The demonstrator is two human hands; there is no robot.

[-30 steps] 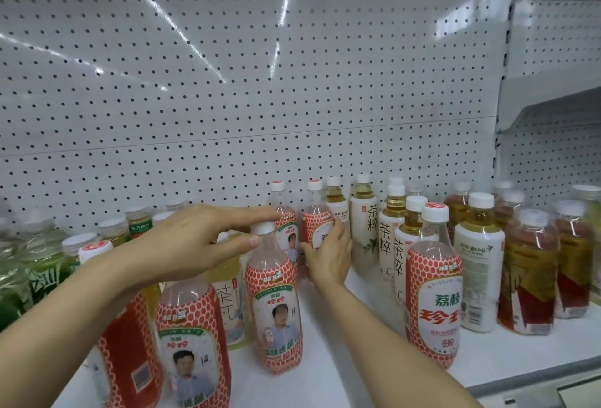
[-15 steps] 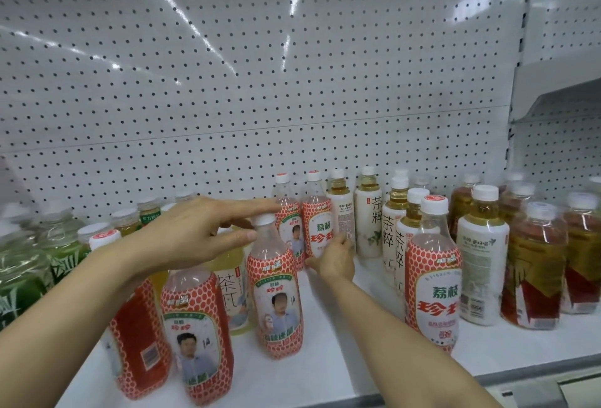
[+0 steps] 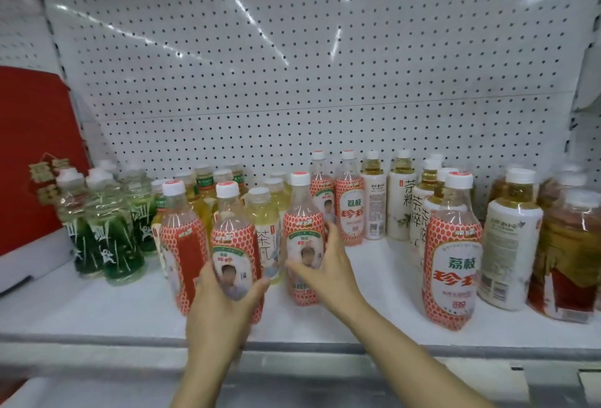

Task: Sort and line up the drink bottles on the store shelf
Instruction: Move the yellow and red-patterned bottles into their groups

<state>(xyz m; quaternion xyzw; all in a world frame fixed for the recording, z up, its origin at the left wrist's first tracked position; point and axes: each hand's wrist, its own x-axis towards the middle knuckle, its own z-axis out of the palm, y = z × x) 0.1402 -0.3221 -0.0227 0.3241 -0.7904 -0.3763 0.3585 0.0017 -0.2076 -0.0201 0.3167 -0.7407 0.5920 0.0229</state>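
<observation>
Several red-and-white lychee drink bottles stand on the white shelf (image 3: 97, 307). My left hand (image 3: 221, 307) grips the lower body of one lychee bottle (image 3: 232, 245) near the front edge. My right hand (image 3: 325, 268) wraps round the neighbouring lychee bottle (image 3: 300, 222), thumb on its label. Another lychee bottle (image 3: 182, 238) stands just left of these. A fourth lychee bottle (image 3: 452, 261) stands alone at the front right. Two more lychee bottles (image 3: 349, 202) stand at the back by the pegboard.
Green bottles (image 3: 107, 238) cluster at the left, yellow tea bottles (image 3: 263, 222) behind the held ones. White tea bottles (image 3: 401, 202) and amber tea bottles (image 3: 566, 261) fill the right. A red box (image 3: 32, 147) stands at far left. Pegboard (image 3: 292, 66) backs the shelf.
My left hand dropped from the bottle caps to the body of a front lychee bottle. My right hand came forward from the back row onto the middle lychee bottle. The view shifted left.
</observation>
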